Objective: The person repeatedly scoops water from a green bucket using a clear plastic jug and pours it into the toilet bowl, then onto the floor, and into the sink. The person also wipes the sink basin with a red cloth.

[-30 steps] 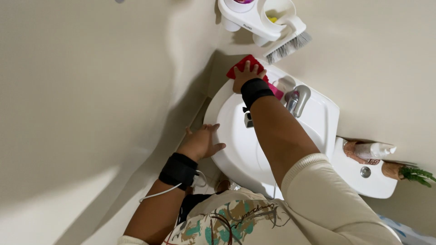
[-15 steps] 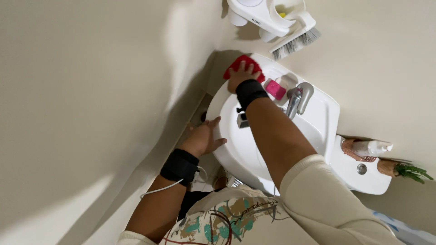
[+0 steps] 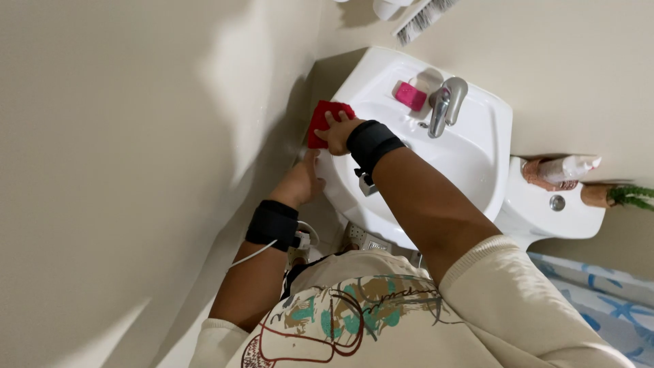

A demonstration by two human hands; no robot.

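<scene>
Beige wall (image 3: 136,136) fills the left half of the frame, shadowed where it meets the basin. Next biggest is the white sink (image 3: 477,136), upper centre. A white cistern (image 3: 538,218) sits just beside it at mid right, w/ a blue-and-white patterned fabric (image 3: 606,300) in the lower right corner.

Step in hand, as I read it: wiping the sink's rim at its wall-side corner. The right hand (image 3: 338,133), black wristband (image 3: 371,143) on, has its fingers clamped down on a red cloth (image 3: 325,117) and presses it flat on the rim, upper centre, near the wall. The left hand (image 3: 303,180), w/ a black band (image 3: 272,223) and a white cable, lies against the sink's outer edge just below the cloth. Can't tell if it grips or only leans, as the fingers are tucked out of sight. A further stroke would call for steady flat pressure and a path that clears the chrome tap (image 3: 446,102) and the pink soap block (image 3: 411,95) behind the bowl.

Packages etc.: a pale spray bottle (image 3: 569,165) lies on its side on top of the cistern at mid right, no label readable. Green plant sprigs (image 3: 630,196) poke in at the right edge. Brush bristles (image 3: 422,13) show at the top edge. Smallest is the round chrome flush button (image 3: 557,202). No signs seen.
</scene>
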